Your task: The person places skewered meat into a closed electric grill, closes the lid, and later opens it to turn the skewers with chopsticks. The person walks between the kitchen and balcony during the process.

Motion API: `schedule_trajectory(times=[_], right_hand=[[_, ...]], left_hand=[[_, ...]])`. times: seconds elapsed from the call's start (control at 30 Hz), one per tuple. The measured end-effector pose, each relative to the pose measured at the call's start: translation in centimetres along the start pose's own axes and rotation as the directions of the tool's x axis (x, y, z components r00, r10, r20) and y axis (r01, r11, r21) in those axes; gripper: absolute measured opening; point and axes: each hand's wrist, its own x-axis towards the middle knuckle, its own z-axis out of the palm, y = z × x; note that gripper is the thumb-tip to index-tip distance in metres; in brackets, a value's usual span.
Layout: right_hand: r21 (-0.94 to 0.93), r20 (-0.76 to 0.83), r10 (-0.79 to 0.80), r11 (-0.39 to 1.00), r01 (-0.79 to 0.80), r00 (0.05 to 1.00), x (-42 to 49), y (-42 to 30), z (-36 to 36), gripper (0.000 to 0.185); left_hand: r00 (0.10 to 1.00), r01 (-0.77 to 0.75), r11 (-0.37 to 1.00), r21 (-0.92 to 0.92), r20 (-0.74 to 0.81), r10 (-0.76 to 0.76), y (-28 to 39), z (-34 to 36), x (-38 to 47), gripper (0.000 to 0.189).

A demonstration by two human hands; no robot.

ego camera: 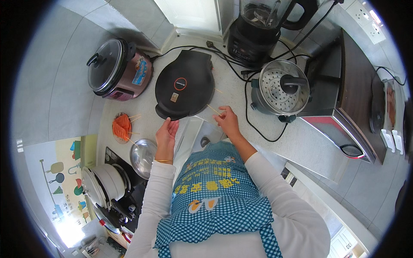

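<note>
A round black electric griddle (190, 93) sits with its lid down on the counter before me. My left hand (166, 133) touches the rim of its front handle from below, fingertips against the edge. My right hand (227, 121) pinches the outer end of a thin wooden skewer (213, 109) that sticks out from under the lid at the right. Another skewer (218, 90) pokes out farther up on that side. What lies under the lid is hidden. Left of the griddle, a plate (116, 137) carries orange-red food (121, 126) with several skewers in it.
A steel bowl (142, 158) stands by my left wrist, near the stove with a large pot (109, 182). An electric pressure cooker (137, 75) is at the left. A blender (248, 42), a lidded steamer pot (267, 103), a countertop oven (326, 90) and loose black cords are behind and right.
</note>
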Motion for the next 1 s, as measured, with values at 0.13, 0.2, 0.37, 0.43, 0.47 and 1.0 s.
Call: schedule_trajectory(times=[0.13, 0.2, 0.37, 0.43, 0.47, 1.0], right_hand=[[-0.011, -0.069, -0.042, 0.999, 0.041, 0.997, 0.0, -0.1, 0.6, 0.020], [0.004, -0.078, -0.063, 0.998, 0.063, 0.995, 0.0, 0.2, 0.6, 0.019], [-0.094, -0.083, -0.075, 0.993, 0.067, 0.994, -0.2, 0.8, 0.8, 0.028], [-0.148, -0.096, -0.122, 0.983, 0.107, 0.988, -0.2, 1.1, 0.7, 0.035], [-0.119, -0.056, -0.054, 0.992, 0.047, 0.997, -0.2, 1.1, 0.6, 0.038], [0.063, 0.016, 0.069, 0.996, -0.070, 0.997, -0.7, 1.5, 0.3, 0.032]], left_hand=[[1.000, -0.007, 1.000, -0.009, 0.014, 0.007, 0.1, 0.0, -0.1, 0.016], [1.000, 0.003, 1.000, -0.013, 0.022, -0.003, 0.1, -0.1, -0.1, 0.015], [1.000, -0.002, 1.000, -0.025, 0.024, 0.003, -0.1, -0.2, 0.1, 0.015], [1.000, -0.009, 0.999, -0.031, 0.013, 0.009, -0.2, -0.3, 0.3, 0.016], [1.000, -0.005, 0.999, -0.035, 0.019, 0.006, -0.2, -0.4, 0.4, 0.016], [1.000, 0.002, 0.999, -0.044, 0.014, -0.002, -0.4, -0.5, 0.7, 0.016]])
